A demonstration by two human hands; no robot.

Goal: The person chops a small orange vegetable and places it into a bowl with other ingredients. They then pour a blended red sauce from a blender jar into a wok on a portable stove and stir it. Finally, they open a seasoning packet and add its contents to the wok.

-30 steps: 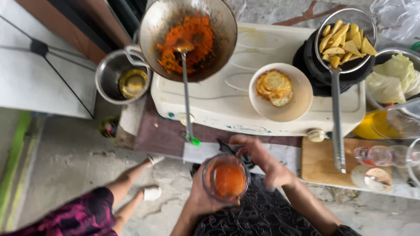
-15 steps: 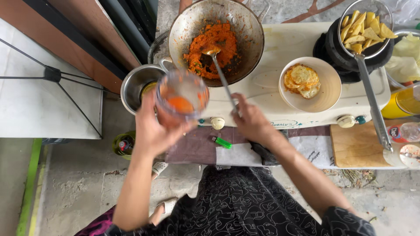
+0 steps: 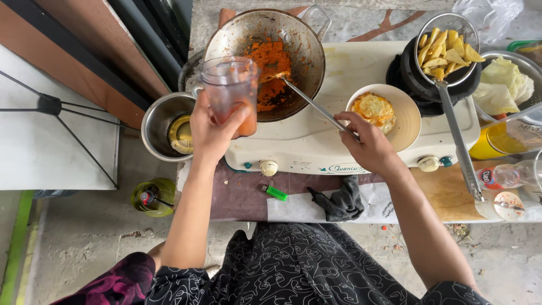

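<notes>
Overhead, the left hand (image 3: 212, 130) gripped a clear plastic jar of orange-red sauce (image 3: 231, 93), its fingers wrapped round it, held beside the rim of the round metal wok of red paste (image 3: 265, 62). The right hand (image 3: 367, 144) pinched the handle of a long metal spoon (image 3: 313, 104), whose tip rested in the paste. Both hovered above the white two-burner stove (image 3: 339, 147) on the counter (image 3: 248, 197).

You're looking down at a rough grey concrete floor (image 3: 84, 237), stained and crumb-littered, lit by flat daylight. A white panel (image 3: 39, 152) with thin black tripod legs (image 3: 68, 121) sits on your left, brown boards (image 3: 84, 62) lean behind it, and a green strip (image 3: 11, 248) edges the floor.
</notes>
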